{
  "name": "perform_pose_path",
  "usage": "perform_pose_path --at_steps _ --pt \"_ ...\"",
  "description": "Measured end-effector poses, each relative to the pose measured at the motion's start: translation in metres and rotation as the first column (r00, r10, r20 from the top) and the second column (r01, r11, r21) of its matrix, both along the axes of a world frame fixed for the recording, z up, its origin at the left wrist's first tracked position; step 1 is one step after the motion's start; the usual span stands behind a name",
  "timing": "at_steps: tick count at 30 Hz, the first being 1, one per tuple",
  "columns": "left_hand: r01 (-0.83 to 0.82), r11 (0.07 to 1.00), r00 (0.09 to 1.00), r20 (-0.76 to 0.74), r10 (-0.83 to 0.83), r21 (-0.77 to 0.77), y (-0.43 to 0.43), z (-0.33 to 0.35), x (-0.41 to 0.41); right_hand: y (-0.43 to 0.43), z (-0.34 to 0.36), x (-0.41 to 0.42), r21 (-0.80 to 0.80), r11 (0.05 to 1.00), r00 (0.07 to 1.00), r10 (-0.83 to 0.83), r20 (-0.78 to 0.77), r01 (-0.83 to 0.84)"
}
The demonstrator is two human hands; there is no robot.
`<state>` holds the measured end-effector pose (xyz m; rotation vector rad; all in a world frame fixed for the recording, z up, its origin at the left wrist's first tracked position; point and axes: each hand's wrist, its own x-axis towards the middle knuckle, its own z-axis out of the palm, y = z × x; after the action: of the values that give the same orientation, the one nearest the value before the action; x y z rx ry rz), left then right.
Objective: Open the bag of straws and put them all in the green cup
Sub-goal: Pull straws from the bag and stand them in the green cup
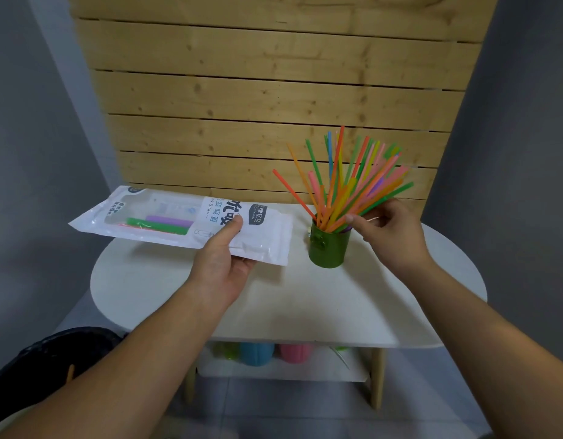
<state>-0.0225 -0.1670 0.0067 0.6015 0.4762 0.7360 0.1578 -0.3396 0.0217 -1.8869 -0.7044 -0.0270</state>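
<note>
Straws (346,179): most stand fanned in the green cup (329,248), at 1 o'clock on the white table (305,305), leaning mostly toward 2 o'clock. Not done, though: a few leftover straws (159,224) (green, purple, something orange-red) lie inside the bag (166,213), at the end far from the hand holding it. Bag is at 10 o'clock, held roughly level just above the tabletop. Left hand (223,264) grips the bag's near-right end, thumb on top, fingers underneath. Right hand (388,229) is at the cup's 2 o'clock, fingers curled against the leaning straws. Can't tell if it pinches any or just steadies them. Looks like the tail end of the transfer. My take: tip the bag so the leftovers slide to the mouth, which I'd guess is at the held end. Then pull them as one bunch rather than singly. Drop them in at the cup's 10 o'clock side, where the fan is thinner. Risk: the fan is top-heavy to one side, and a knock could tip the cup, so steady it while inserting.
</note>
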Motion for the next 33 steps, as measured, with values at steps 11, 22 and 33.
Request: perform_pose_path --at_steps 11,22,33 --pt "0.051 0.988 0.999 -0.025 -0.048 0.145 -0.005 0.005 -0.001 0.034 -0.011 -0.081 0.334 0.941 0.330 0.298 -0.896 0.055" --pt "0.068 0.906 0.988 -0.154 -0.003 0.417 -0.010 0.006 -0.008 0.057 -0.008 -0.119 0.677 0.703 0.151 0.661 -0.735 0.217" --pt "0.012 0.899 0.991 -0.124 0.047 0.438 -0.004 0.010 -0.010 0.058 -0.013 -0.110 0.335 0.941 0.506 0.269 -0.820 0.042"
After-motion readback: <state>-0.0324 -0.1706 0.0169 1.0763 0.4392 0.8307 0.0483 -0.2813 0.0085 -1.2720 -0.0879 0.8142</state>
